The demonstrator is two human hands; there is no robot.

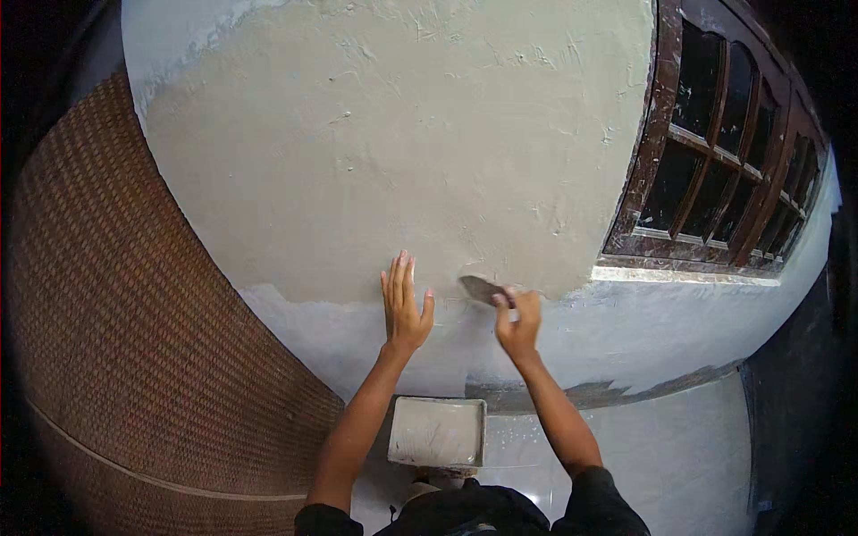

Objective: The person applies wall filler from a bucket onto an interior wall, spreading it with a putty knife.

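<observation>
My left hand [404, 308] lies against the plastered wall [384, 152], fingers stretched upward, near the lower edge of a wet-looking beige coat. Just right of it, my right hand [518, 322] grips a putty knife [483, 290] by its handle, its blade tilted up-left on or close to the wall; I cannot tell whether it touches. The beige coat has small ridges and lumps, with paler white wall showing below it. Under my hands, near my body, a rectangular tray [483, 433] holds smooth beige paste.
A dark wooden window with panes [724, 152] sits at the upper right, its frame spattered white. A woven brown panel [161, 313] borders the wall on the left. Below, the pale tiled floor [661, 447] has white spots.
</observation>
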